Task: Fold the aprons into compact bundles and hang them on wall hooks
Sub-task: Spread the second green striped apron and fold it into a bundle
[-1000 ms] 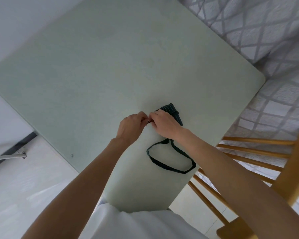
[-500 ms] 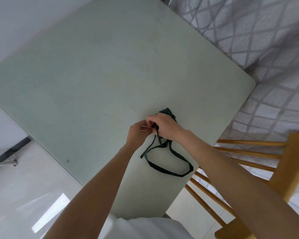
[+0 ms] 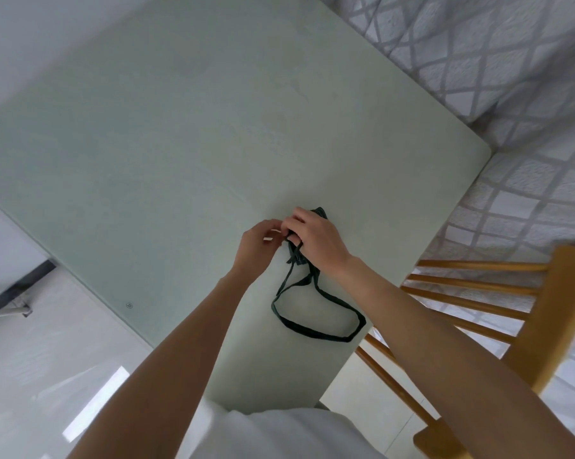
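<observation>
A dark green striped apron, folded into a small bundle [image 3: 319, 213], lies on the pale green table [image 3: 180, 144] near its right edge. Most of the bundle is hidden under my right hand [image 3: 316, 241], which grips it with curled fingers. A long dark strap loop [image 3: 312, 329] trails from the bundle toward me across the table. My left hand [image 3: 261, 250] is beside the right one, its fingertips pinching the strap at the bundle's left side.
A wooden chair [image 3: 541, 313] with a slatted back stands at the table's right corner. A bed with a grey diamond-pattern cover [image 3: 511, 77] lies beyond the table's right edge. Glossy white floor tiles [image 3: 47, 376] spread to the left.
Both hands have stayed at the bundle, working the strap. The strap's left end has lifted off the table toward the hands, and the loop has shifted and narrowed near the bundle.
</observation>
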{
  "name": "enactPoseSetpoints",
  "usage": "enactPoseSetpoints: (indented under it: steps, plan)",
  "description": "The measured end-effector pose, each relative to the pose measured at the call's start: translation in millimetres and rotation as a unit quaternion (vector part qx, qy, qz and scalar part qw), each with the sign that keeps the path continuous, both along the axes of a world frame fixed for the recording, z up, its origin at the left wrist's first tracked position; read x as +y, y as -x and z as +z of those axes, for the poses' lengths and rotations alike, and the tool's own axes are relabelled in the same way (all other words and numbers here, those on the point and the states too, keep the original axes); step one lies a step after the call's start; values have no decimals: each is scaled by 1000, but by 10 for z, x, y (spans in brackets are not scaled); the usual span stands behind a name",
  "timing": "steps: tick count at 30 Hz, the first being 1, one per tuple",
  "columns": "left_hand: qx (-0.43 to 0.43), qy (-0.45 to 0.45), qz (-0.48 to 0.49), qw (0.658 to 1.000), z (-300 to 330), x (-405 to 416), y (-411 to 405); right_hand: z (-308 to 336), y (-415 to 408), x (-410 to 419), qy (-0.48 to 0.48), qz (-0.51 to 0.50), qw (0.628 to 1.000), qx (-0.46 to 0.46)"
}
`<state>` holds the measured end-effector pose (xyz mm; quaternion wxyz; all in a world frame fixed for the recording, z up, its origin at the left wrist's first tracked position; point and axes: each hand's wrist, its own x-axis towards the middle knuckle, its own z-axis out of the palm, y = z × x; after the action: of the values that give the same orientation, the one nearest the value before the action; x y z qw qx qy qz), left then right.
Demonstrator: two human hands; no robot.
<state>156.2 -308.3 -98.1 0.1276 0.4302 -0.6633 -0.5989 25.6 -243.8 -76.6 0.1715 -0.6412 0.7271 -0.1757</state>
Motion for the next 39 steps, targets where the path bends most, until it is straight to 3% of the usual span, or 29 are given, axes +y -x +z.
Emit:
enactPoseSetpoints:
  steps: [5, 9, 14, 18, 23, 25, 29, 33, 35, 37, 39]
  plan:
    - [-71, 92, -108, 987, 10, -145, -27, -24, 2, 66, -1, -5, 1000, -3]
    - [-145, 280, -223, 922, 48, -215, -75, -30, -24, 36, -17, -37, 999, -27]
    - [-263, 312, -298, 863, 83, -143, -127, 43, 20, -8, -98, -73, 982, -145]
    - [-283, 338, -335, 833, 26, -49, -184, 140, 69, -12, -137, -192, 937, -257]
    - [-293, 285, -283, 867, -44, -78, -273, 191, 156, 75, -91, -352, 866, -342]
    - [-296, 270, -266, 877, -60, -88, -314, 181, 184, 124, -73, -381, 857, -340]
    - [-308, 256, -258, 879, -88, -104, -323, 128, 125, 249, -48, -389, 872, -293]
    - [-298, 201, -218, 907, -82, -170, -357, 217, 38, 425, -19, -307, 925, -224]
    - [-238, 207, -153, 936, -3, -152, -419, 263, -30, 642, 10, -329, 925, -193]
    - [-125, 247, -126, 952, 143, -63, -462, 252, -159, 934, 58, -383, 911, -139]
    - [-33, 302, -222, 927, 238, 93, -473, 165, -339, 1287, 66, -398, 915, -32]
